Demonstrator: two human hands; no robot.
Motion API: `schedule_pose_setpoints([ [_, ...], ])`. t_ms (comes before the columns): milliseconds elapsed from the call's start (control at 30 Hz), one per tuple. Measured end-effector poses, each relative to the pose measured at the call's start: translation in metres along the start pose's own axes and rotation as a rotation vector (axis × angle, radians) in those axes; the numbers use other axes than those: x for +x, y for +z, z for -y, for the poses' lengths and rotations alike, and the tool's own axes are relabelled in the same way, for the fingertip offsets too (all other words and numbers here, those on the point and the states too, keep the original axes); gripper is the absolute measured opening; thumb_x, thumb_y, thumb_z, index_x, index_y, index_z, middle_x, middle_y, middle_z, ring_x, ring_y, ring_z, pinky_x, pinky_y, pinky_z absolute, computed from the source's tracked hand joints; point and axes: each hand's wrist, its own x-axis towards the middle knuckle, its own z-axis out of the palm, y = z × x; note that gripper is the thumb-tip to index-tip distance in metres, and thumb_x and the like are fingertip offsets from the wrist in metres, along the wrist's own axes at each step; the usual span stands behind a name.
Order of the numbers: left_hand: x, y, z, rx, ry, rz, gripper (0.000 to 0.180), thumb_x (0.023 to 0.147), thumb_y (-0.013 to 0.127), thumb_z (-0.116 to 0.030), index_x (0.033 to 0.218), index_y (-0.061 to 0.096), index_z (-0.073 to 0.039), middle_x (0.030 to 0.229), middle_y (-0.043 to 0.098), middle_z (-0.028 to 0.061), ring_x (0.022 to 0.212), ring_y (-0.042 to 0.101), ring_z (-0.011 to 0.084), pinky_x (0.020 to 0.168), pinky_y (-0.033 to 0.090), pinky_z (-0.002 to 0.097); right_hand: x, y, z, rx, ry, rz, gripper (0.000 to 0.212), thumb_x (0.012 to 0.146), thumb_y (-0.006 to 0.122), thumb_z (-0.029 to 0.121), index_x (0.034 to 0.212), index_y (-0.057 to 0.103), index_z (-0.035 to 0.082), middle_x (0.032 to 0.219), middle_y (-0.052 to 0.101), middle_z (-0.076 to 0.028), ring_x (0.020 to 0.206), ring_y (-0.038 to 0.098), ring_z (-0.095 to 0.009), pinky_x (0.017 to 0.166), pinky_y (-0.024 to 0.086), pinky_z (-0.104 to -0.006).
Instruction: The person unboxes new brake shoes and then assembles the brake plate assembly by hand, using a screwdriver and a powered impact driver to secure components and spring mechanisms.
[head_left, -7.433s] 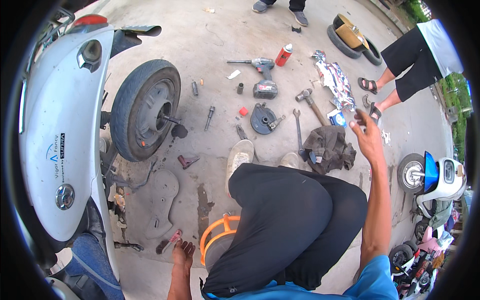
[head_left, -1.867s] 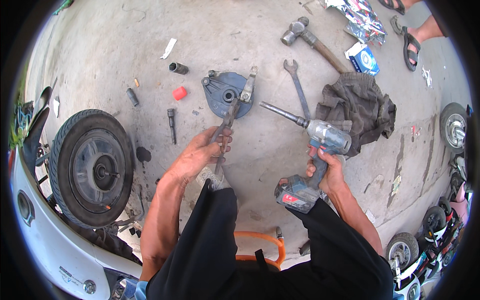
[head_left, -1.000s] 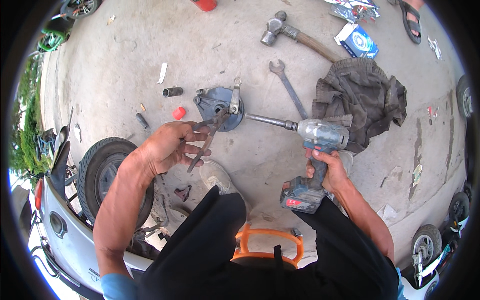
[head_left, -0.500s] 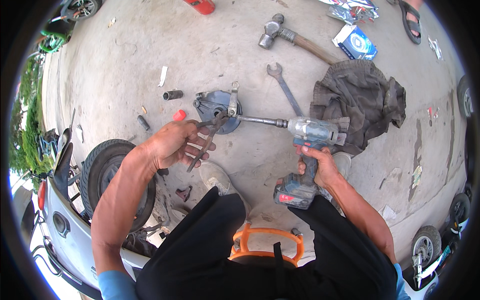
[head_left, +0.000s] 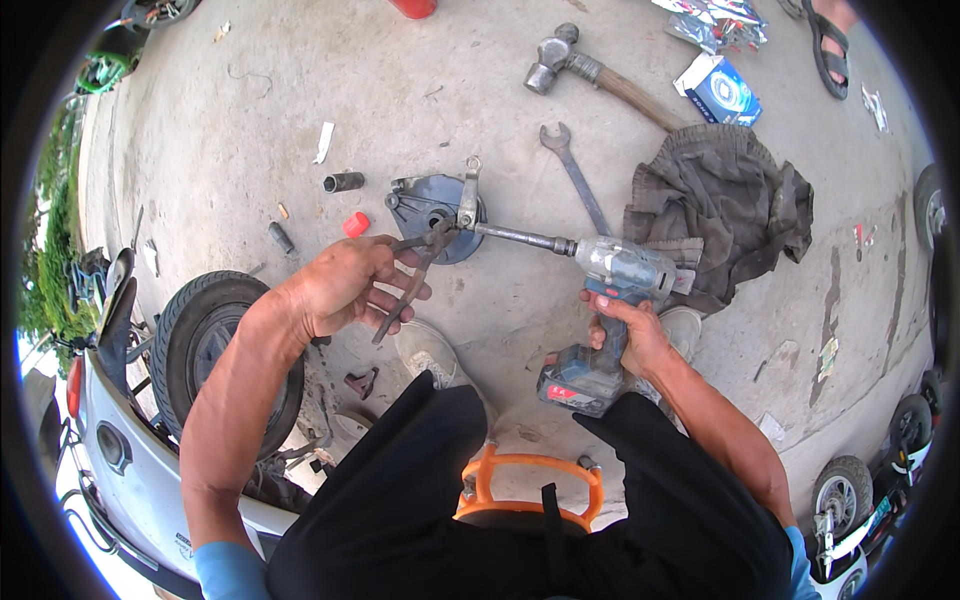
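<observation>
My left hand point(head_left: 350, 285) is closed around a pair of dark, worn pliers point(head_left: 410, 288), one handle lying across the fingers. The pliers' jaws meet the foot of a small metal lever point(head_left: 469, 196) on a grey drum brake plate point(head_left: 410, 205), which rests on the concrete. My right hand point(head_left: 640, 338) grips a blue-grey cordless impact wrench point(head_left: 620, 268) by its handle. Its long extension bar point(head_left: 520, 238) reaches left, and the tip is at the lever's foot beside the jaws. Whether the tip is seated on a bolt there is too small to tell.
Around the plate lie a socket point(head_left: 343, 182), a red cap point(head_left: 356, 224), an open-end wrench point(head_left: 575, 180), a ball-peen hammer point(head_left: 600, 75), a dark cloth point(head_left: 720, 205) and a blue-white box point(head_left: 720, 90). A wheel point(head_left: 215, 350) and white scooter point(head_left: 140, 490) are at left.
The view has shifted slightly. The impact wrench's battery end has swung a little left; both hands keep their holds, and the tools stay at the lever.
</observation>
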Motion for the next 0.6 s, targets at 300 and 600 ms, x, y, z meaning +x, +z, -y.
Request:
schedule_pose_setpoints([
  [300,-0.0007,-0.0021,-0.0034,0.060,0.017,0.009,0.038,0.091,0.039,-0.008,0.125,0.049,0.005,0.110,0.068,0.0262,0.075,0.069,0.0263,0.066,0.060,0.0411,0.0074,-0.0001,0.0081,-0.113,0.086,0.010,0.034,0.086,0.081,0.019,0.111,0.066,0.001,0.099,0.067,-0.011,0.066,0.059,-0.018,0.062,0.047,-0.0343],
  [600,-0.0010,0.0020,-0.0062,0.062,0.022,-0.002,0.036,0.095,0.038,-0.008,0.126,0.048,0.006,0.111,0.068,0.0277,0.075,0.069,0.0269,0.065,0.061,0.0403,0.0072,0.0017,0.0093,-0.113,0.117,-0.023,0.028,0.086,0.079,0.013,0.108,0.063,0.005,0.089,0.064,-0.007,0.063,0.056,-0.015,0.062,0.046,-0.0345],
])
